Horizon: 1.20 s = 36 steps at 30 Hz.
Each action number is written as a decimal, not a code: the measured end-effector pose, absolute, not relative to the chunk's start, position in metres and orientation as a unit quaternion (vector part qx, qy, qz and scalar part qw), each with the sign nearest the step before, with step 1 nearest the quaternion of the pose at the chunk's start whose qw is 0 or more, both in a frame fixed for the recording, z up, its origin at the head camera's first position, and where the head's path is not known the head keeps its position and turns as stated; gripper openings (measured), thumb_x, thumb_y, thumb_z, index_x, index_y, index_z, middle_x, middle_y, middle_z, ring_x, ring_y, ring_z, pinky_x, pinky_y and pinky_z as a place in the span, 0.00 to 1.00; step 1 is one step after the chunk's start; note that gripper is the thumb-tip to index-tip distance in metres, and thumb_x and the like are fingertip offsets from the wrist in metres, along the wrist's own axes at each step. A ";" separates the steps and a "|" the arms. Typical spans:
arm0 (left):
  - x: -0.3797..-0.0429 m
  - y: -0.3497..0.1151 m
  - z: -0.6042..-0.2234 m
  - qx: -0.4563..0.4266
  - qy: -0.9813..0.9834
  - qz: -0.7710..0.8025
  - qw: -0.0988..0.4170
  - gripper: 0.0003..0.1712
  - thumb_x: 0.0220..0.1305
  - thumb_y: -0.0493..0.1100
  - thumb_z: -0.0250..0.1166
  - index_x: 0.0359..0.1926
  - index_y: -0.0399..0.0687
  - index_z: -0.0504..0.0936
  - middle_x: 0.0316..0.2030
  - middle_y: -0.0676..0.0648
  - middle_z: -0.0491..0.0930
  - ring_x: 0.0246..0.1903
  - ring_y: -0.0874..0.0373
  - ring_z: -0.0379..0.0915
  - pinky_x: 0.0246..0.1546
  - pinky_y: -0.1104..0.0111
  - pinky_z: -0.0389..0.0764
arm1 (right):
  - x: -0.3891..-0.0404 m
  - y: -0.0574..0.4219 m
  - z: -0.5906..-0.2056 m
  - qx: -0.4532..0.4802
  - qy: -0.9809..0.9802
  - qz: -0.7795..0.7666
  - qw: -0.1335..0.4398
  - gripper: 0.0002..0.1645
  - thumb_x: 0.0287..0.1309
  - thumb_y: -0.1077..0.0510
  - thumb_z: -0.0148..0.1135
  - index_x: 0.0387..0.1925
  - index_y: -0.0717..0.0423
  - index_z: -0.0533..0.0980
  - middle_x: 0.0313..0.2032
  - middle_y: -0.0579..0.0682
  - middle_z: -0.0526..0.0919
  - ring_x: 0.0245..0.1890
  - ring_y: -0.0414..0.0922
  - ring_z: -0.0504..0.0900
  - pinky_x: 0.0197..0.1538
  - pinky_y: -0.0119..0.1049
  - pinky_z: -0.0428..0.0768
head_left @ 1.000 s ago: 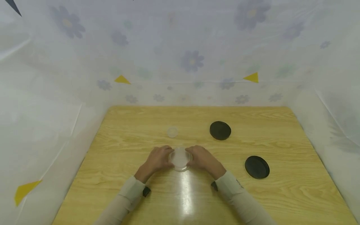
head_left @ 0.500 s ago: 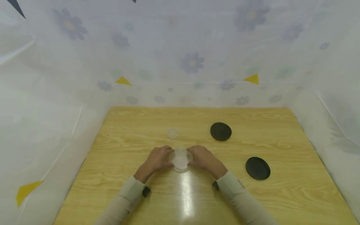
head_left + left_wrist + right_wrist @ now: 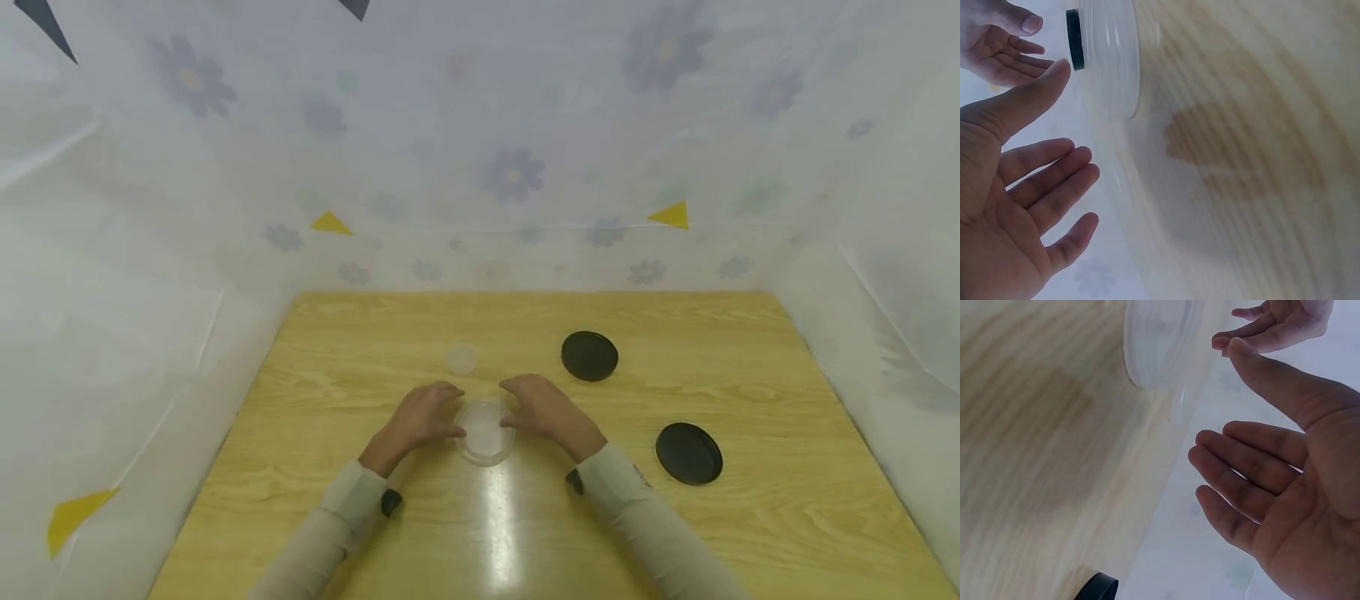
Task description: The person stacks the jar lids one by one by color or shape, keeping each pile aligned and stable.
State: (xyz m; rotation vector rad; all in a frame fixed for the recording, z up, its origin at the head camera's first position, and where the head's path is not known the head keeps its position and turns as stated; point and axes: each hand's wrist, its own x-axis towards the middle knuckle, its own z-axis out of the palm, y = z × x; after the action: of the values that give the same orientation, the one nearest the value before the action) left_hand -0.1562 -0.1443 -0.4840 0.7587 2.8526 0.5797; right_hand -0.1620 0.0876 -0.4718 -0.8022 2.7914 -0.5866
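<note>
A round clear plastic container (image 3: 483, 443) stands on the wooden table between both hands. To its left, my left hand (image 3: 423, 417) has its thumb and fingers spread, lifted away from the side wall. My right hand (image 3: 551, 417) mirrors it on the right, fingers parted and holding nothing. Up close in the left wrist view, the container (image 3: 1110, 56) sits beyond the left thumb with a gap between. In the right wrist view, the container (image 3: 1160, 344) likewise stands apart from the loosely extended fingers.
A small clear disc (image 3: 461, 359) lies behind the container. Two shallow black round lids, a far one (image 3: 589, 356) and a nearer one (image 3: 688, 453), lie to the right. White flowered sheeting (image 3: 480, 192) encloses the table's back and sides.
Both hands have let go of the container's sides, with their fingers spreading and rising slightly off it. The container stays in place. The head view has tilted up a little.
</note>
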 end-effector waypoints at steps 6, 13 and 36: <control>-0.162 -0.143 -0.480 0.244 0.947 0.202 0.054 0.36 0.45 0.50 0.76 0.54 0.39 0.78 0.54 0.40 0.79 0.54 0.45 0.76 0.56 0.56 0.76 | -0.173 0.086 -0.468 -0.258 0.940 -0.203 0.095 0.37 0.50 0.49 0.71 0.58 0.64 0.72 0.57 0.59 0.77 0.58 0.55 0.76 0.62 0.47 0.74; -0.167 -0.142 -0.477 0.240 0.945 0.218 0.053 0.37 0.45 0.49 0.76 0.56 0.39 0.77 0.56 0.40 0.78 0.56 0.45 0.74 0.59 0.55 0.74 | -0.183 0.086 -0.470 -0.257 0.940 -0.206 0.092 0.36 0.52 0.49 0.70 0.59 0.64 0.71 0.57 0.59 0.77 0.58 0.55 0.76 0.61 0.48 0.74; -0.203 -0.150 -0.486 0.224 0.942 0.248 0.020 0.31 0.50 0.43 0.73 0.55 0.37 0.76 0.56 0.38 0.77 0.57 0.43 0.73 0.60 0.53 0.73 | -0.223 0.074 -0.478 -0.225 0.946 -0.204 0.116 0.37 0.51 0.51 0.70 0.60 0.64 0.70 0.59 0.59 0.75 0.61 0.56 0.72 0.65 0.47 0.71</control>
State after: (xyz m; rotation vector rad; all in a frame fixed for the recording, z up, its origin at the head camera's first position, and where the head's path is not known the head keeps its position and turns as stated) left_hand -0.2029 -0.1504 -0.4863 0.6941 2.9227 0.7708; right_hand -0.2234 0.0742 -0.4778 -0.6603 2.7692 -0.5982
